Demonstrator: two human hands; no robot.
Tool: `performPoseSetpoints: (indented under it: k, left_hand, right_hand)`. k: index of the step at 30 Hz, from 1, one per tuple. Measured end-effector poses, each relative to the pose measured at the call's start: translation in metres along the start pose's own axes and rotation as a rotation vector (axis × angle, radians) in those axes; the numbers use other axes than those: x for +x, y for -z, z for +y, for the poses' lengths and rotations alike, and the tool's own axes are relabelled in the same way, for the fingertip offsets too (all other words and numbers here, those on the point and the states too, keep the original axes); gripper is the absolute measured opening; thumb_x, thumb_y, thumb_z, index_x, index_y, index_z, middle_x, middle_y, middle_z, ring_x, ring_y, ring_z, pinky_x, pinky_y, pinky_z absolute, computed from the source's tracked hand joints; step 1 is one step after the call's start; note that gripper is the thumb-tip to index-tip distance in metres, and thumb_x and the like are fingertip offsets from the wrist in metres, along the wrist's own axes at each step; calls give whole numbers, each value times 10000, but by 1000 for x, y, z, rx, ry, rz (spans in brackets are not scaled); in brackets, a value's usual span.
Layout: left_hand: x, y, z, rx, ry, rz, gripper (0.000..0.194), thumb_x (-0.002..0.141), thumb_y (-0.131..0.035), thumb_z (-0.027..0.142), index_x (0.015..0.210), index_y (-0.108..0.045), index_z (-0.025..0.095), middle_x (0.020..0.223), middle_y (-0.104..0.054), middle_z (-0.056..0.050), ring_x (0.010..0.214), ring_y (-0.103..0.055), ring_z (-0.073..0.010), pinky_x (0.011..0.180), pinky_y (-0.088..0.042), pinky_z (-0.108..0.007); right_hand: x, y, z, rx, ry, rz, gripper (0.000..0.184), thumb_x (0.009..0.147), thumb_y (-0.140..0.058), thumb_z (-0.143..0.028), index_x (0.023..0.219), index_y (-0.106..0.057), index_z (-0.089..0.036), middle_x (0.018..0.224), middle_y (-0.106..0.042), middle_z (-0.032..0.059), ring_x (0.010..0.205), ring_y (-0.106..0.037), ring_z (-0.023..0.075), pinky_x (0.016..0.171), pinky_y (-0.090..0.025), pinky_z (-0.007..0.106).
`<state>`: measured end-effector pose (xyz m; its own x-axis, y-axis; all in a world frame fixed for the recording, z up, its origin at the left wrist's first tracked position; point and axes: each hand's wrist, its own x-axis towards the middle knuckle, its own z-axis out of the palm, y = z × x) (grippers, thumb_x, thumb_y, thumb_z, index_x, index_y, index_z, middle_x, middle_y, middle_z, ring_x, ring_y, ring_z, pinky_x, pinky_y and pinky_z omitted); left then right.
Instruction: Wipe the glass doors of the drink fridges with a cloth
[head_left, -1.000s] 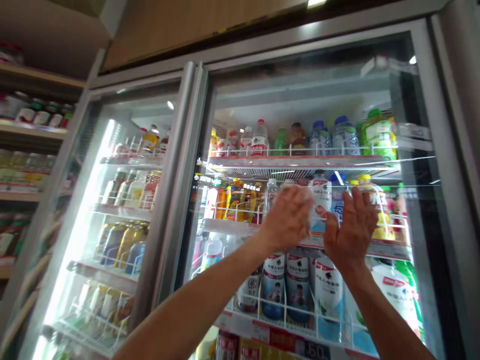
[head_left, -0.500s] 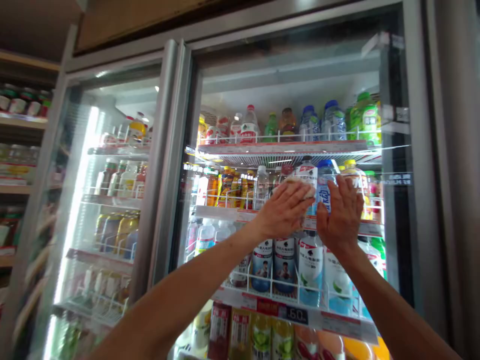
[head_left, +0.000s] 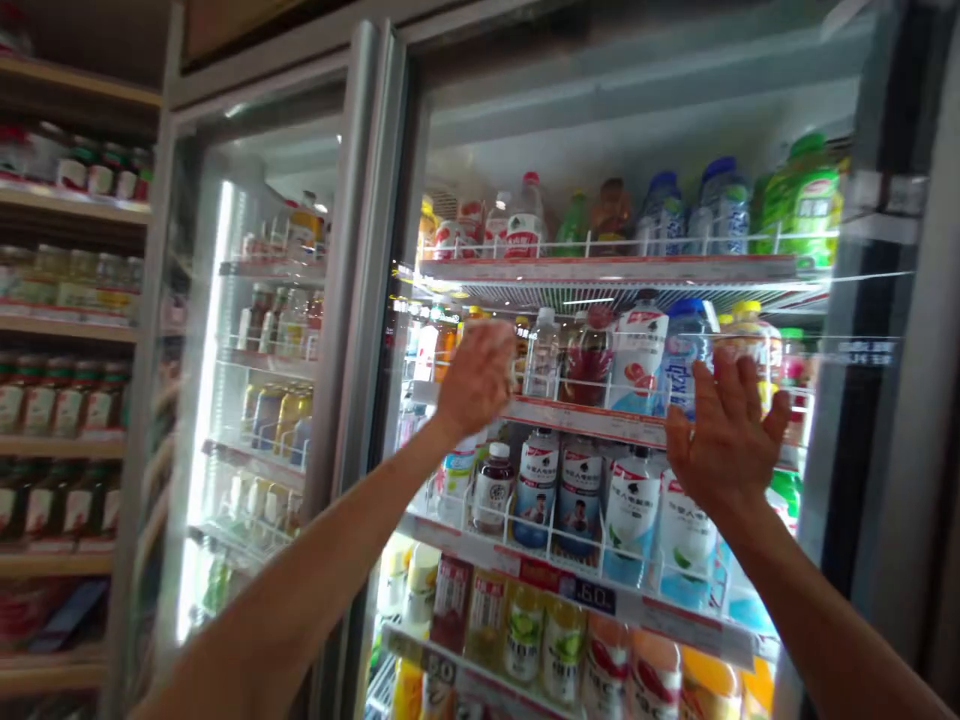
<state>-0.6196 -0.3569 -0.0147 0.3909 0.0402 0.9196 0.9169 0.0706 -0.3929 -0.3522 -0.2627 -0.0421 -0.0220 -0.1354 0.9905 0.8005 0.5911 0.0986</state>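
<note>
My left hand point(head_left: 478, 378), somewhat blurred, presses a pale cloth point(head_left: 513, 362) to the glass door point(head_left: 480, 130) of a drinks fridge. Only the cloth's edge shows past the fingers. Farther right, my right hand point(head_left: 726, 432) is raised with fingers spread, at or just off the same glass; whether it touches I cannot tell. Behind the glass, between the hands, stand a dark red bottle point(head_left: 589, 362), a white-labelled bottle point(head_left: 639, 355) and a blue-capped bottle point(head_left: 686, 350).
A vertical metal door frame point(head_left: 365, 260) parts this door from a second glass door on the left. Lower fridge shelves hold several bottles point(head_left: 634, 505) behind white wire fronts. At far left, wooden shelves point(head_left: 67, 440) carry rows of jars.
My left hand with the cloth has swept left across the glass, away from my right hand. My right hand's fingers are spread wider. The view has shifted, showing more shelving at left.
</note>
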Motion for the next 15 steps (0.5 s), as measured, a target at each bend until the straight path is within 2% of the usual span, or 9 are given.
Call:
performPoseSetpoints:
  k: [2, 3, 4, 5, 8, 9, 10, 13, 15]
  left_hand:
    - [-10, 4, -30, 47, 305, 108, 501, 834, -310, 189, 1331, -325, 132, 1441, -294, -86, 1378, -120, -208, 1135, -171, -480]
    - [-16, 3, -34, 50, 360, 125, 508, 834, -315, 191, 1336, -315, 118, 1454, -265, -97, 1381, -96, -224, 1132, -156, -503]
    - [-23, 2, -30, 33, 323, 107, 516, 832, -332, 203, 1340, -309, 118, 1463, -243, -100, 1384, -68, -235, 1131, -141, -517]
    - [-31, 0, -20, 0, 198, 54, 526, 828, -356, 221, 1344, -308, 131, 1469, -231, -92, 1386, -44, -235, 1134, -136, -512]
    - [-53, 4, 9, -129, -382, -162, 557, 814, -420, 283, 1352, -308, 194, 1470, -242, -46, 1387, -31, -210, 1142, -159, -459]
    - [-57, 7, 7, -146, -462, -180, 562, 813, -428, 288, 1354, -305, 202, 1467, -253, -41, 1387, -34, -207, 1140, -171, -453]
    - [-60, 11, -1, -145, -444, -154, 561, 815, -427, 279, 1357, -300, 204, 1463, -262, -41, 1386, -36, -205, 1137, -182, -452]
    - [-59, 19, -44, -82, 9, 59, 559, 828, -386, 210, 1374, -266, 197, 1474, -222, -73, 1387, -16, -214, 1132, -165, -495]
    - [-62, 17, -54, -81, 167, 113, 574, 825, -386, 202, 1383, -252, 202, 1484, -186, -79, 1386, -23, -229, 1131, -144, -515]
  right_hand:
    - [-4, -3, -10, -10, -61, -10, 561, 864, -383, -344, 1371, -319, -116, 1452, -296, 160, 1363, -206, 305, 1077, -103, 565]
    - [-6, -5, -16, -20, -92, -13, 579, 861, -386, -354, 1378, -303, -105, 1461, -270, 169, 1368, -184, 315, 1071, -100, 576]
    - [-9, -7, -22, -31, -119, -15, 596, 859, -388, -363, 1383, -290, -96, 1466, -251, 177, 1370, -169, 323, 1065, -103, 585]
    - [-11, -9, -27, -42, -140, -16, 609, 856, -388, -371, 1386, -282, -91, 1467, -243, 183, 1369, -167, 328, 1059, -109, 591]
    - [-18, -10, -34, -76, -172, 7, 604, 849, -377, -379, 1378, -302, -97, 1450, -284, 185, 1351, -220, 330, 1046, -134, 596]
    - [-21, -10, -35, -92, -183, 16, 598, 846, -375, -376, 1375, -312, -104, 1443, -303, 181, 1344, -239, 328, 1042, -144, 594]
    - [-23, -9, -34, -111, -198, 25, 590, 844, -373, -371, 1372, -319, -113, 1437, -317, 176, 1338, -254, 325, 1039, -153, 591]
    - [-29, -9, -31, -172, -233, 32, 569, 840, -371, -346, 1367, -331, -135, 1431, -338, 159, 1335, -276, 305, 1038, -179, 571]
    - [-31, -9, -30, -197, -243, 40, 559, 836, -366, -329, 1361, -342, -138, 1425, -351, 153, 1336, -280, 291, 1041, -191, 552]
